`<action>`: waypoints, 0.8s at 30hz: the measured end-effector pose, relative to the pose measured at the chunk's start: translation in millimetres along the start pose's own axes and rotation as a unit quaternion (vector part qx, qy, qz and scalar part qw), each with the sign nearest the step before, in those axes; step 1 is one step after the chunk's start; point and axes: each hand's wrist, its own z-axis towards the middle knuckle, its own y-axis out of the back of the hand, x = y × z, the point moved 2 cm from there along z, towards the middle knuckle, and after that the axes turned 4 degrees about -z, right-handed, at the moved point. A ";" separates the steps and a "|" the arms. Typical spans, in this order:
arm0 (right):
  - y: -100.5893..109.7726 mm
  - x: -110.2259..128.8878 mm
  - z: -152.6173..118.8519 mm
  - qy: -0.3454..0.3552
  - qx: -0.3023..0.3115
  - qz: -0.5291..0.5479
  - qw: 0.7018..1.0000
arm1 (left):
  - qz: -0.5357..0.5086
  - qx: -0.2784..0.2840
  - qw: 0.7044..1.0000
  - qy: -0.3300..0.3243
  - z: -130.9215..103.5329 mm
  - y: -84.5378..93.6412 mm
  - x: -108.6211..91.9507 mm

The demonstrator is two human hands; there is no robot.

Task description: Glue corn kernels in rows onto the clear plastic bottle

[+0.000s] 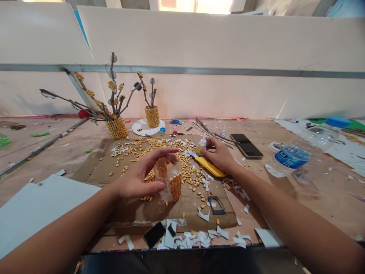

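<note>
My left hand (139, 173) is curved around a clear plastic cup (168, 182), its thumb along the near side and its fingers over the top. Rows of corn kernels cover part of the cup's wall; the rest is bare. My right hand (219, 154) grips a small glue bottle (202, 144) with a white nozzle, upright at the edge of the kernels. Just beneath that hand lies a yellow tool with a ridged edge (209, 166). Loose corn kernels (189, 171) are scattered over a cardboard sheet (128, 207) between and around both hands.
Two kernel-covered pots, a larger (116, 127) and a smaller (152, 116), hold twigs at the back left. Right of my right hand are a phone (246, 145) and a plastic bottle (288, 160). Paper scraps (196, 239) litter the front edge. A white panel (213, 95) rises behind.
</note>
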 end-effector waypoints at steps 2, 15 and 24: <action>-1.0 -2.0 0.3 -0.007 -0.005 -0.008 1.000 | 0.008 0.001 1.000 -0.007 -0.4 1.0 0.9; -0.7 -1.9 -2.0 -0.049 -0.011 -0.067 0.996 | -0.007 -0.102 0.991 0.092 6.6 44.3 -0.8; 23.8 7.0 -2.1 -0.078 -0.018 -0.146 0.986 | 0.281 0.127 0.875 0.372 -5.3 61.0 6.8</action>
